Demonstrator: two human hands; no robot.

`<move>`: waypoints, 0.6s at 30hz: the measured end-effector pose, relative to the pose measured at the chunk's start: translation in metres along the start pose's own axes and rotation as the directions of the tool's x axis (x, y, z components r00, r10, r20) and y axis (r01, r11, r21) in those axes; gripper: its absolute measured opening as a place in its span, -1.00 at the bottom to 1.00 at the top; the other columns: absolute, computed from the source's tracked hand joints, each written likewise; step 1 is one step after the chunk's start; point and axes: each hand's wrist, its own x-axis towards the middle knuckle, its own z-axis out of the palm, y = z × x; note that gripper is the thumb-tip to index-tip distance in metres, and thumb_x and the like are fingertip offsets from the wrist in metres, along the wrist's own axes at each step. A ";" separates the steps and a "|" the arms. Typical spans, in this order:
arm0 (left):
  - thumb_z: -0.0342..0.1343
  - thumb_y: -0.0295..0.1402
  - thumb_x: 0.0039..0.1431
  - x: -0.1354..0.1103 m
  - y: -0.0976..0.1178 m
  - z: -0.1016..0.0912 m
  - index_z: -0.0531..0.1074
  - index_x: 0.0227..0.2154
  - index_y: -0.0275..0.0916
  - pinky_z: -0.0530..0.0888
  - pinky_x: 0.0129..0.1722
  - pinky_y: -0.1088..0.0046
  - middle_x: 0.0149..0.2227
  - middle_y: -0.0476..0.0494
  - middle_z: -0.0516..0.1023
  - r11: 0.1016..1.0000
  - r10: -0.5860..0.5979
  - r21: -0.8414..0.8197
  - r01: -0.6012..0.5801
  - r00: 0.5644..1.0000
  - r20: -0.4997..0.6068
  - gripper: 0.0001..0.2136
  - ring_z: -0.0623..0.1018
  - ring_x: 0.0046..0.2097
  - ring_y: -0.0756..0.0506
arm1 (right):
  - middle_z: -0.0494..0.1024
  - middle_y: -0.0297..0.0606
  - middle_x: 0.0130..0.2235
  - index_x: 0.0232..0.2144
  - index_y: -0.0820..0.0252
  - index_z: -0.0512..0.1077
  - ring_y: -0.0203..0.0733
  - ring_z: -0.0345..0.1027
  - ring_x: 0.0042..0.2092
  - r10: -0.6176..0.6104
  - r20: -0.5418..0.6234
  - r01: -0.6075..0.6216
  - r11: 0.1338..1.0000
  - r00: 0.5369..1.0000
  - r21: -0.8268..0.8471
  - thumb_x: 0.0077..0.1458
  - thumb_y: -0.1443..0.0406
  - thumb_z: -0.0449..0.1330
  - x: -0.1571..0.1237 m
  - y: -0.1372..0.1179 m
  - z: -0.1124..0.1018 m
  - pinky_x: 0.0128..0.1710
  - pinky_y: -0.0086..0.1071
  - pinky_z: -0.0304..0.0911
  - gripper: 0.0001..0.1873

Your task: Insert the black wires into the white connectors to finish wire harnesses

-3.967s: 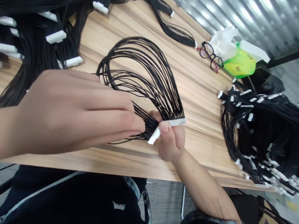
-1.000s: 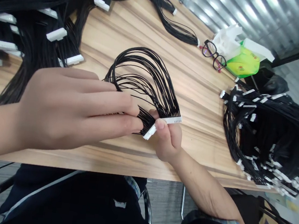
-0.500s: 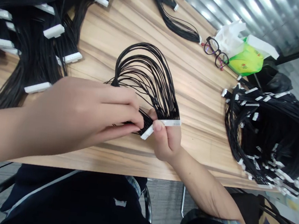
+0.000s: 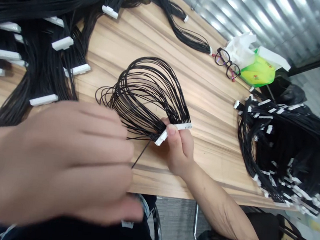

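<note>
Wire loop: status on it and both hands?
Right hand pinching white connectors; left hand blurred, grip unclear. Wire loop fans out from connectors. Left hand hides part of table.

Clock positions refer to view centre. The right grip point(image 4: 179, 148) pinches two white connectors point(image 4: 161, 138) of a black wire harness point(image 4: 138, 108), which loops toward 11 o'clock above the wood-grain counter point(image 4: 213, 130). One strand runs toward 7 o'clock to the blurred left grip point(image 4: 68, 163); its hold is indeterminate. Cable bundles point(image 4: 46, 62) lie at 10 o'clock, a second pile point(image 4: 295, 145) at 3, eyeglasses point(image 4: 228, 60) between 1 and 2.
</note>
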 end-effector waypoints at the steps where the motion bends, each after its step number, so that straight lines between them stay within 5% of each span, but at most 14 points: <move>1: 0.00 -0.08 0.46 -0.001 0.004 -0.002 0.20 -0.52 -0.10 0.25 -0.46 0.30 -0.59 0.09 0.16 0.997 0.002 -0.076 0.000 1.000 0.022 -0.59 0.19 -0.49 -0.03 | 0.27 -0.40 -0.55 -0.50 0.04 0.24 -0.23 0.22 -0.48 0.003 -0.031 -0.002 0.999 1.000 0.042 0.50 0.07 -0.11 0.001 0.000 0.000 -0.42 -0.27 0.16 -0.51; 6: -0.19 -0.20 0.56 0.001 0.004 0.000 0.33 -0.39 -0.10 0.25 -0.52 0.40 -0.55 0.16 0.40 0.990 -0.132 -0.032 0.134 0.990 0.055 -0.64 0.40 -0.52 0.04 | 0.29 -0.40 -0.55 -0.51 0.05 0.28 -0.24 0.22 -0.48 0.043 -0.078 -0.037 0.997 0.996 0.070 0.47 0.03 -0.04 0.003 -0.001 0.001 -0.42 -0.27 0.16 -0.50; 11: -0.20 -0.14 0.58 0.002 -0.013 0.004 0.49 -0.06 -0.17 0.01 -0.62 0.56 -0.61 0.19 0.34 0.901 -0.400 0.176 0.397 0.916 -0.021 -0.63 0.21 -0.66 0.13 | 0.33 -0.40 -0.52 -0.45 0.07 0.32 -0.24 0.23 -0.46 -0.079 -0.036 0.079 0.997 0.996 -0.011 0.46 0.13 0.00 0.004 0.000 -0.002 -0.43 -0.29 0.15 -0.61; 14: -0.20 -0.14 0.58 -0.001 -0.014 0.004 0.54 -0.16 -0.17 -0.02 -0.59 0.52 -0.62 0.14 0.36 0.874 -0.408 0.264 0.408 0.911 -0.058 -0.58 0.26 -0.63 0.12 | 0.41 -0.33 -0.44 -0.39 0.06 0.37 -0.19 0.32 -0.40 -0.189 -0.006 0.188 0.980 0.982 -0.066 0.43 0.16 0.02 0.005 0.000 -0.003 -0.38 -0.27 0.26 -0.68; 18: -0.10 -0.02 0.53 -0.004 -0.014 0.006 0.51 -0.16 -0.15 -0.08 -0.58 0.56 -0.65 0.16 0.25 0.812 -0.490 0.309 0.495 0.866 -0.100 -0.62 0.15 -0.66 0.14 | 0.46 -0.25 -0.44 -0.38 0.02 0.41 -0.09 0.40 -0.34 -0.168 0.080 0.175 0.980 0.983 -0.092 0.43 0.13 -0.02 0.004 0.000 -0.003 -0.30 -0.20 0.40 -0.65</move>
